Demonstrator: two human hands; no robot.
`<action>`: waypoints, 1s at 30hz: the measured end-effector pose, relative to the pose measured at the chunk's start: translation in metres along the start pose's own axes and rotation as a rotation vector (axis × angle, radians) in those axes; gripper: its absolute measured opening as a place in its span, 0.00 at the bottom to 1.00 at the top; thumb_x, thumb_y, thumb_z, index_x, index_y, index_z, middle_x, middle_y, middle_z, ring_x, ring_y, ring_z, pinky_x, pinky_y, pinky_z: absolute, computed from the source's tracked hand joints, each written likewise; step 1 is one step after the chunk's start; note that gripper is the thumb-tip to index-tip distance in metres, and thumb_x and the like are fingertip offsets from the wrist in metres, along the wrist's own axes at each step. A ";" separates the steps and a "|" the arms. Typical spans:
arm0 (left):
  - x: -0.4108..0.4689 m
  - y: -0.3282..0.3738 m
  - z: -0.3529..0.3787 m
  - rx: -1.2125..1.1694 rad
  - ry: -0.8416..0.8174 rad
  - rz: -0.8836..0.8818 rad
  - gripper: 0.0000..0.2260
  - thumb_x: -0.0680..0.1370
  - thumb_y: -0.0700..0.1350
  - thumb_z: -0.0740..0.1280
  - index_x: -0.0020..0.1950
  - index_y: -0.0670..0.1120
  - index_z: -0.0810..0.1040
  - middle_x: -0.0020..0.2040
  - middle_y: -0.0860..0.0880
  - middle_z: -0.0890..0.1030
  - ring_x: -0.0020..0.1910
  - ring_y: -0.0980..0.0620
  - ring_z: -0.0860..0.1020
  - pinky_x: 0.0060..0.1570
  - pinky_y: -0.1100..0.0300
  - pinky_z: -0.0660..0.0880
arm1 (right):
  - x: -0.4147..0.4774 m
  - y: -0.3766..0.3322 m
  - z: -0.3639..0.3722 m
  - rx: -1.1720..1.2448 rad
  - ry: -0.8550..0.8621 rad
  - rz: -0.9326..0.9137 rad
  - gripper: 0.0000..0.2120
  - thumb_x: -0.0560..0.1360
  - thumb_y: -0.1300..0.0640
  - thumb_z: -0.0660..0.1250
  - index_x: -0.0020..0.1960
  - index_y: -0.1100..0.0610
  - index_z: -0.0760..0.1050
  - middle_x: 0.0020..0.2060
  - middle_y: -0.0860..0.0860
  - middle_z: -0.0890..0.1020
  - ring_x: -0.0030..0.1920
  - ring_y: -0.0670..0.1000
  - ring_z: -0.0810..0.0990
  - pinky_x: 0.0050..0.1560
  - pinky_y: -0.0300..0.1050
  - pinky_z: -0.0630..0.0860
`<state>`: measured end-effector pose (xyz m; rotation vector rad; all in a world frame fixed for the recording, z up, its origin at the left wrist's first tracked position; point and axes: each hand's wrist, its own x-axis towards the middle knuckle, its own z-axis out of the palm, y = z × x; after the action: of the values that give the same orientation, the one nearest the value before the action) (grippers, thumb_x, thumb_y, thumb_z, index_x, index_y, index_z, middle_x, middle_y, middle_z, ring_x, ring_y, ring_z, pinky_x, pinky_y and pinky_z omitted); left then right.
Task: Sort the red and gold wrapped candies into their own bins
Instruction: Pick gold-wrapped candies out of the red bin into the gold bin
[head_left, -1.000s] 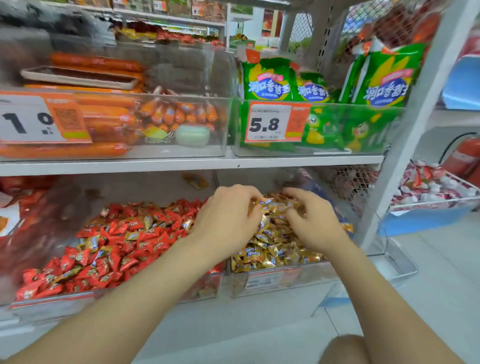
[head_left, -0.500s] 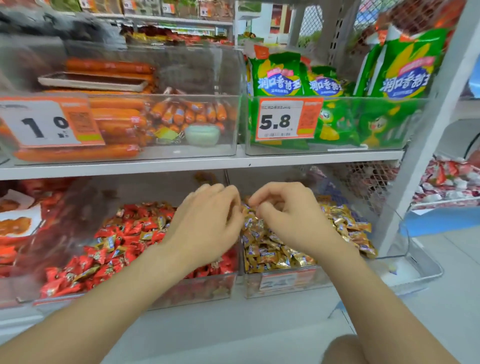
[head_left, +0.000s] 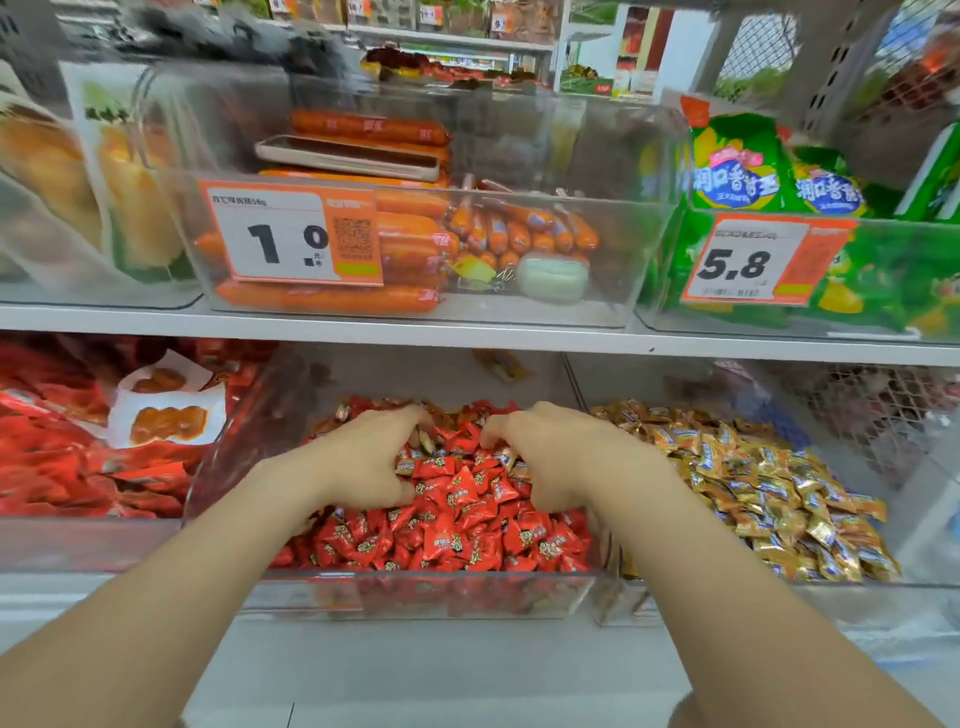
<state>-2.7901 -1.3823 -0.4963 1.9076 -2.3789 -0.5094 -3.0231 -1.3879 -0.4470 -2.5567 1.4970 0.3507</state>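
While both reach into the red bin (head_left: 415, 597), the head view shows the left grip (head_left: 363, 460) and right grip (head_left: 563, 457) curled into the red candies (head_left: 457, 540); whether either holds anything cannot be told. Stray gold candies (head_left: 426, 441) lie between them, and the gold bin (head_left: 779, 603) stands just beside. Judged risk: a blind scoop lifts red with gold, or spills pieces over the front wall.
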 end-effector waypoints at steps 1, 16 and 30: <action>0.003 -0.003 0.000 0.010 0.005 0.020 0.31 0.73 0.51 0.77 0.73 0.53 0.69 0.66 0.53 0.76 0.64 0.52 0.73 0.64 0.59 0.69 | 0.002 -0.002 -0.002 0.007 -0.025 -0.008 0.36 0.73 0.67 0.69 0.75 0.41 0.67 0.58 0.52 0.73 0.52 0.57 0.80 0.47 0.49 0.76; -0.001 -0.006 -0.002 -0.136 0.118 0.103 0.09 0.79 0.53 0.74 0.59 0.60 0.82 0.42 0.55 0.83 0.42 0.57 0.80 0.52 0.53 0.79 | 0.017 0.011 0.014 0.267 0.170 -0.111 0.08 0.83 0.51 0.68 0.62 0.46 0.80 0.46 0.45 0.77 0.49 0.47 0.73 0.50 0.42 0.70; -0.029 -0.012 -0.011 -0.466 0.204 0.049 0.13 0.84 0.41 0.57 0.49 0.53 0.79 0.29 0.49 0.72 0.27 0.47 0.68 0.27 0.59 0.66 | 0.005 0.000 0.008 0.371 0.288 -0.028 0.22 0.85 0.48 0.58 0.45 0.61 0.81 0.26 0.48 0.75 0.31 0.50 0.76 0.42 0.50 0.77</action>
<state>-2.7697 -1.3593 -0.4846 1.6056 -1.9584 -0.7466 -3.0217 -1.3899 -0.4564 -2.3943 1.4466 -0.2882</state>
